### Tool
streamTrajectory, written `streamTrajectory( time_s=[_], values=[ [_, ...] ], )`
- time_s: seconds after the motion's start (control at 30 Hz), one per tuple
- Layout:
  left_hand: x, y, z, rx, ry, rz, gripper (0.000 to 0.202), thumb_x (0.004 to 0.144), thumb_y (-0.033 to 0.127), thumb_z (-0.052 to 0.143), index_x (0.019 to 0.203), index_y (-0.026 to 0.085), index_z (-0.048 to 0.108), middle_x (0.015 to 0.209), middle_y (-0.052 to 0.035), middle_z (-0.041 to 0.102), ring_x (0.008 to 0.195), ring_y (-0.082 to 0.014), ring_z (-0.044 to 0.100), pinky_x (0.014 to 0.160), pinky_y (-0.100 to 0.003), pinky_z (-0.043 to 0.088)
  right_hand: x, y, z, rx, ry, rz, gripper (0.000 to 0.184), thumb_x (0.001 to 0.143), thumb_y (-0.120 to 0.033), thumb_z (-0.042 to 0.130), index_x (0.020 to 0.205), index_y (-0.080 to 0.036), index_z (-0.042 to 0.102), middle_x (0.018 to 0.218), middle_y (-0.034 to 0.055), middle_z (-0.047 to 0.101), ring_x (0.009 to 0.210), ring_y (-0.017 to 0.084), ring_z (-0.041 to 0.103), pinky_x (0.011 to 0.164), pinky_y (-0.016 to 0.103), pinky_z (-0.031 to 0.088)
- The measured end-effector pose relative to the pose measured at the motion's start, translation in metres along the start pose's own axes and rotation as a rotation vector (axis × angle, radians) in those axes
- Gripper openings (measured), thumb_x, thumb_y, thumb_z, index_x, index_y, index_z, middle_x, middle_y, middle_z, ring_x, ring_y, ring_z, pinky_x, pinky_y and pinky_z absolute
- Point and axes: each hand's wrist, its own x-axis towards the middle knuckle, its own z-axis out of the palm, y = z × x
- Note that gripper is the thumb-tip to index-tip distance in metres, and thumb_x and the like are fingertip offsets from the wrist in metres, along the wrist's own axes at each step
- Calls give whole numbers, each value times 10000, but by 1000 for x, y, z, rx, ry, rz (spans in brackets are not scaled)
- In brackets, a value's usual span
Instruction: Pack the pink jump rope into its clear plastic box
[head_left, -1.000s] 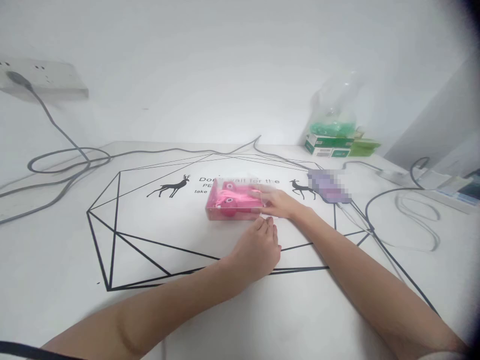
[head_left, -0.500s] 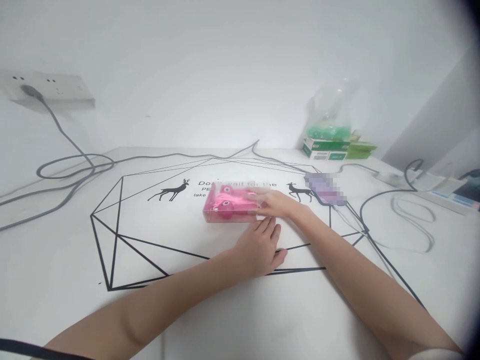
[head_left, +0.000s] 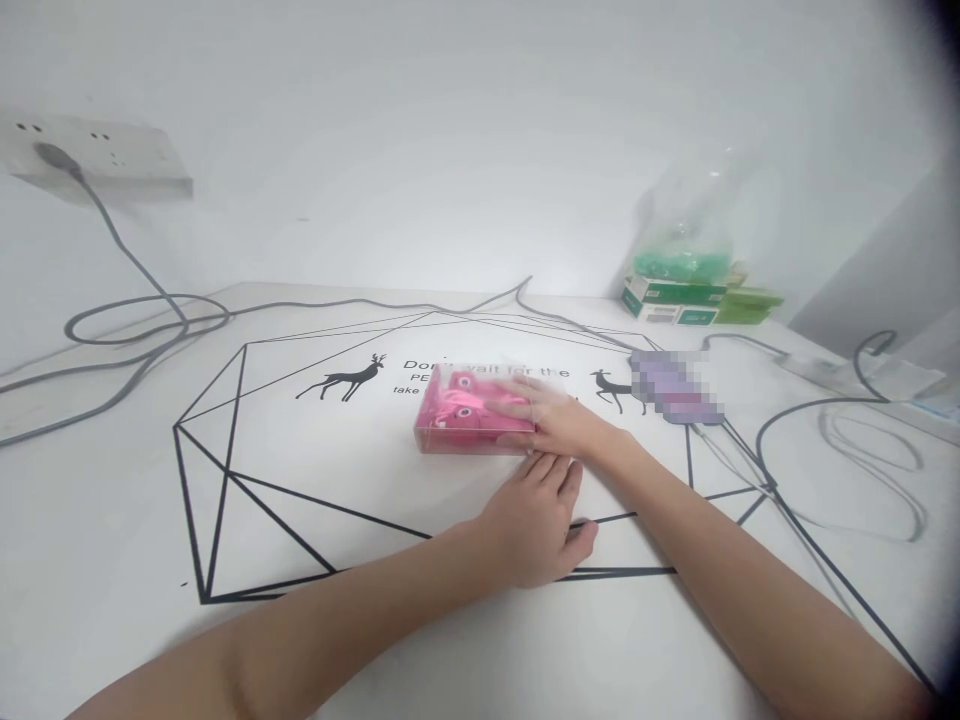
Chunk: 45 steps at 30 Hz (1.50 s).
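A clear plastic box [head_left: 480, 440] lies on the white table. In it is a bright pink item [head_left: 450, 405] with round eye shapes and cord-like strands; its exact kind does not show. From the box's right end, my right hand [head_left: 559, 412] reaches over the pink item, fingers stretched and apart. Whether these fingers are inside the box or on top of it, I cannot tell. My left hand [head_left: 536, 510] rests flat on the table just in front of the box's right corner, palm down, fingers stretched and thumb apart. It holds nothing.
A blurred purple phone-like object [head_left: 679, 385] with a cable lies to the right. Green-and-white boxes [head_left: 675, 300] and a clear bag [head_left: 682, 245] stand at the back right. Grey cables [head_left: 300, 303] run along the back from a wall socket [head_left: 142, 150].
My right hand's fingers now extend farther left over the pink item. My left hand stays flat in front of the box. The view has shifted slightly.
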Motion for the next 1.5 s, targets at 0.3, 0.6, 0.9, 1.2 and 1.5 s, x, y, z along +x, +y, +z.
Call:
streamTrajectory(
  time_s=[0.3,0.6,0.9,1.2,1.5],
  values=[
    [-2,1,1,-15,-50,-36,626,976,430,363,1392,-28,454,1477,-236,428,1434,-336,316,1204,-454,209,8,3,-6,146,1,-128,407,936,-438,567,1333,-355,593,1371,-9,601,1354,271,421,1128,469,356],
    [-2,2,1,-9,-90,-60,628,974,441,372,1400,-16,435,1499,-246,388,1437,-357,298,1191,-490,227,4,14,-2,136,85,-72,364,825,-402,705,1145,-230,736,1175,87,699,1318,314,460,1000,426,484],
    [-3,2,-1,-4,-92,-60,615,981,443,357,1396,-4,435,1485,-241,414,1431,-351,314,1185,-478,242,-10,25,-7,96,157,-55,279,825,-450,683,1000,-255,778,1052,67,744,1158,287,623,913,382,542],
    [-3,2,-1,-2,-64,-46,602,979,426,360,1388,-9,432,1473,-247,425,1427,-344,323,1179,-478,248,-21,26,-14,65,216,-122,387,856,-432,654,1175,-217,695,1265,96,663,1199,262,596,1045,420,474],
    [1,3,-3,5,-57,-48,599,952,422,396,1356,-11,483,1373,-232,534,1347,-367,432,1155,-484,285,-4,16,-7,-137,-15,-163,629,913,-443,573,1496,-314,374,1597,37,286,1467,360,219,1131,615,253]
  ],
)
